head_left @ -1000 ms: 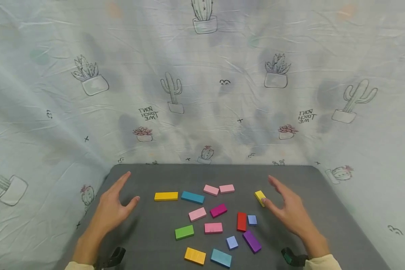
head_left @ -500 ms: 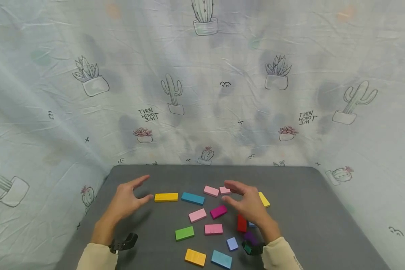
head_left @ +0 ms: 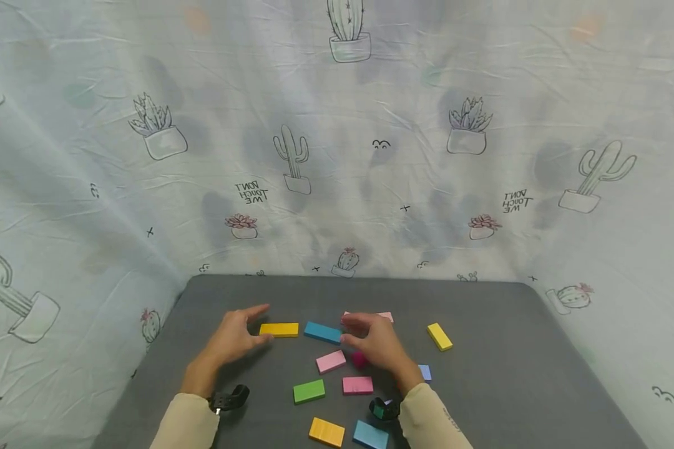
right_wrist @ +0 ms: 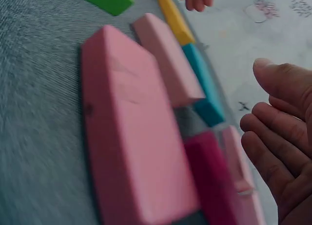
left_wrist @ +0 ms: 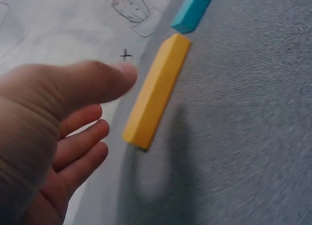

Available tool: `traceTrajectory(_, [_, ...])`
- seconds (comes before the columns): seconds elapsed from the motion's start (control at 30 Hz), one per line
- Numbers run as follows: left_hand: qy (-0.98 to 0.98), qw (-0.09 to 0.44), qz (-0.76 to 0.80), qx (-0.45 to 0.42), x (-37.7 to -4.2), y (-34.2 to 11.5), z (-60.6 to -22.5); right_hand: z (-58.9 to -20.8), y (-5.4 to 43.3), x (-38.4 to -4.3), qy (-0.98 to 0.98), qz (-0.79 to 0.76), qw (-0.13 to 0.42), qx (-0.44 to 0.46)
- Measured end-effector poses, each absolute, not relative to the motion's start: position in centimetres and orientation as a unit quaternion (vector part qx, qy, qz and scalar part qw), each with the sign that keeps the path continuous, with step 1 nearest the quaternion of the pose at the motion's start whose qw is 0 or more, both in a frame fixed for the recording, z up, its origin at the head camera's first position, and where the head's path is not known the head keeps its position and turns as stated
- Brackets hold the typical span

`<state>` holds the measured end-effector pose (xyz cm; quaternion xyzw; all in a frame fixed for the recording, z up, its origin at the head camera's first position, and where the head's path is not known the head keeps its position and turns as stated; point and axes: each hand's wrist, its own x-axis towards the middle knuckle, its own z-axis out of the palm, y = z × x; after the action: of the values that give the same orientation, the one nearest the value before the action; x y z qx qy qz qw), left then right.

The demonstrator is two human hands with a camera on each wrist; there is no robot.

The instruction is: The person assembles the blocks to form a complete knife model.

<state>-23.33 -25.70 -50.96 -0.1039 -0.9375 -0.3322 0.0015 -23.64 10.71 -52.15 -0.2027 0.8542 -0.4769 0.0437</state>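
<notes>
My left hand (head_left: 233,337) hovers at the left end of a long yellow-orange block (head_left: 283,330), thumb and fingers apart and nothing between them. The left wrist view shows the thumb beside that block (left_wrist: 158,93), with a gap below the hand. To its right lies a long blue block (head_left: 322,332). My right hand (head_left: 379,343) is over the blue block's right end, fingers relaxed and holding nothing. It partly hides a magenta block (head_left: 359,359) and the pale pink blocks (head_left: 384,317) behind. In the right wrist view, a pink block (right_wrist: 141,122) looms close.
Nearer on the grey table (head_left: 528,374) lie a pale pink block (head_left: 331,362), a pink block (head_left: 357,385), a green block (head_left: 309,391), an orange block (head_left: 327,431) and a lighter blue block (head_left: 371,434). A yellow block (head_left: 440,337) lies right. A cactus-print sheet (head_left: 337,156) surrounds the table.
Both hands have moved inward: the left hand rightward to the yellow-orange block, the right hand leftward from beside the yellow block to the blue block's end. The blocks have stayed put.
</notes>
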Motion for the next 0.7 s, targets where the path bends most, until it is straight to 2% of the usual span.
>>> traceTrajectory(0.23, [-0.944,0.007,-0.311,-0.113,-23.7,-24.9,-52.4,-53.9,9.3,-24.1,0.876,-0.442,0.033,-0.190])
traceTrajectory(0.43, [-0.946,0.025,-0.299,-0.125,-23.8,-24.6,-52.8,-54.1,8.5,-24.1,0.893,-0.403,0.003,-0.202])
traceTrajectory(0.7, [-0.947,0.031,-0.297,-0.120,-23.7,-24.4,-52.8,-54.0,8.1,-24.2,0.900,-0.372,-0.005,-0.227])
